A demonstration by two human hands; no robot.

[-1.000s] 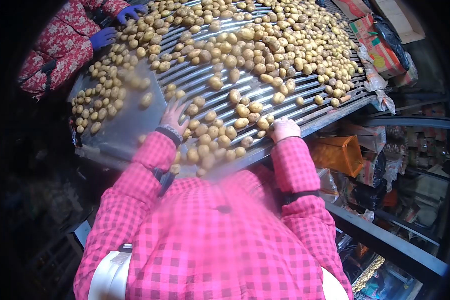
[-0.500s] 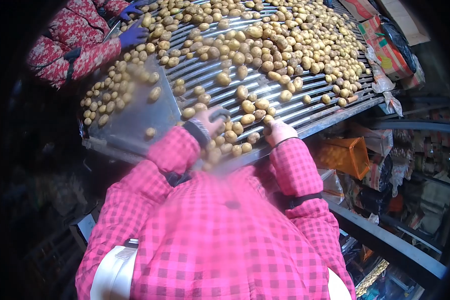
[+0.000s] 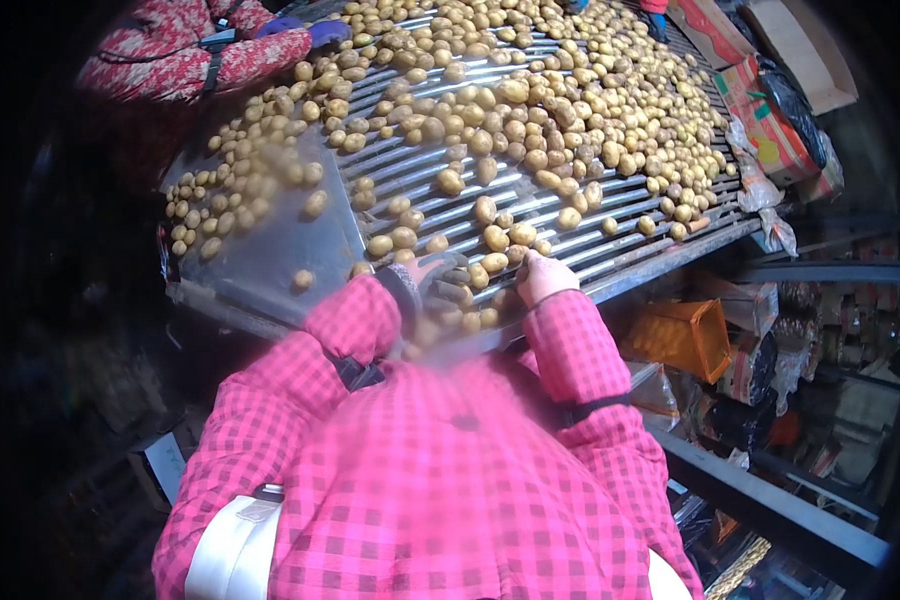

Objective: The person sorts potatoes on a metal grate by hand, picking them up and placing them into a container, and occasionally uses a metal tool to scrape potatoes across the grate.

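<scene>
Loose potatoes (image 3: 495, 238) lie near the front edge of a metal roller table (image 3: 570, 237), between and around my hands. My left hand (image 3: 435, 275), its fingers covered in grey, reaches rightward with fingers stretched over a cluster of potatoes and touches them. My right hand (image 3: 545, 278) is closed at the right side of this cluster, fingertips down among the potatoes. Whatever is in its fingers, if anything, is hidden. Several potatoes under my left hand are blurred by a smear in the view.
A bare-topped metal plate (image 3: 315, 235) adjoins the rollers on the left, with potatoes on it. A co-worker's gloved hand (image 3: 328, 33) is at upper left. Cardboard boxes (image 3: 765, 120) and an orange crate (image 3: 685, 335) stand at right, beside a metal rail (image 3: 770, 490).
My left hand has shifted down and right, its fingers stretching over the potatoes. My right hand has drawn slightly down and left. The co-worker's arm has moved up and right.
</scene>
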